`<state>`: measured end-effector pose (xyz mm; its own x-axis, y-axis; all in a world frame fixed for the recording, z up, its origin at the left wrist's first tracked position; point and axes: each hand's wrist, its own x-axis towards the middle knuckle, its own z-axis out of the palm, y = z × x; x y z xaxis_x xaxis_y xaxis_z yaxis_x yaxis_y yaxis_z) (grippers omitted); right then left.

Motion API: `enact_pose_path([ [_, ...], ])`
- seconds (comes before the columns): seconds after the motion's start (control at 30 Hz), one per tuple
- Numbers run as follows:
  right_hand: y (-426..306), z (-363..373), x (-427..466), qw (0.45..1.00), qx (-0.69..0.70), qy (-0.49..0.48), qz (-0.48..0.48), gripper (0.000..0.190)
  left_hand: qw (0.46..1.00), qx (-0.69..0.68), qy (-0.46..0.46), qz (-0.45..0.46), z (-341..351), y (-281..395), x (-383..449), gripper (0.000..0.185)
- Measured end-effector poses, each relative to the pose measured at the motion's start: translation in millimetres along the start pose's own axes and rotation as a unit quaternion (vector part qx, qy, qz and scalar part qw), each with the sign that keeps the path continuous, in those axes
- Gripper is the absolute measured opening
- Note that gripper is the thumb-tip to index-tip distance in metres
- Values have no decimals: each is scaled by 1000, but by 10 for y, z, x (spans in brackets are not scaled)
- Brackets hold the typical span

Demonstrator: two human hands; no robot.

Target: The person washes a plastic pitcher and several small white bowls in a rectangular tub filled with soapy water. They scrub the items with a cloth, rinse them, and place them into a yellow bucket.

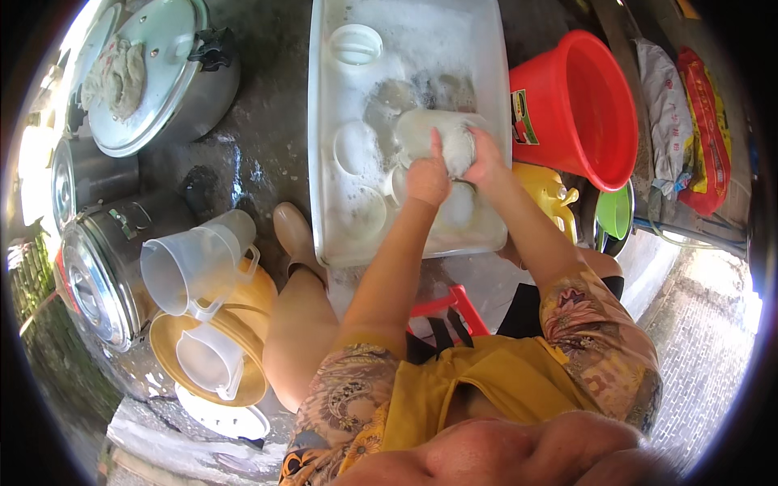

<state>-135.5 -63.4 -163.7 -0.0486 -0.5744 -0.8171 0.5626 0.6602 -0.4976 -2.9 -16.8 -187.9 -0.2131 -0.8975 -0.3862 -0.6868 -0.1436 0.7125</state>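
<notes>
A large white plastic tub (408, 246) lies before me with soapy water in it. Over the suds, my left hand (428, 179) grips a pale translucent plastic container (419, 129), thumb laid along its side. My right hand (486, 158) presses a white cloth or scrubber (459, 150) against the container's near end; how far in the cloth reaches is hidden. Round pale containers sit around them in the foam, among them a foam-filled one (357, 147) to the left and another (363, 209) nearer me. A white round lid (355, 45) rests at the tub's far left corner.
Right of the tub stand a red bucket (541, 109), a yellow jug (544, 191) and a green basin (614, 212). On the left are a big lidded metal pot (206, 97), a second pot (103, 279), clear measuring jugs (188, 267) and a tan basin (164, 358). A red stool (468, 310) shows below.
</notes>
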Motion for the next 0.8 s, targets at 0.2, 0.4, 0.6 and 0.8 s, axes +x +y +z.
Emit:
enact_pose_path([
  [0.2, 241, 124, 316, 887, -462, -3, 10, 39, 1000, 9, -16, 5, 172, -137, -30, 96],
  [0.4, 167, 175, 276, 510, -857, -55, -42, 49, 999, 46, -14, 26, 230, -116, -19, 98],
  [0.6, 87, -81, 509, 782, -616, -8, -95, 47, 1000, -4, 19, 4, 339, -31, -64, 99],
  [0.8, 558, -258, 906, 975, -189, 33, -110, 46, 1000, 19, -9, 12, 291, -53, -39, 99],
])
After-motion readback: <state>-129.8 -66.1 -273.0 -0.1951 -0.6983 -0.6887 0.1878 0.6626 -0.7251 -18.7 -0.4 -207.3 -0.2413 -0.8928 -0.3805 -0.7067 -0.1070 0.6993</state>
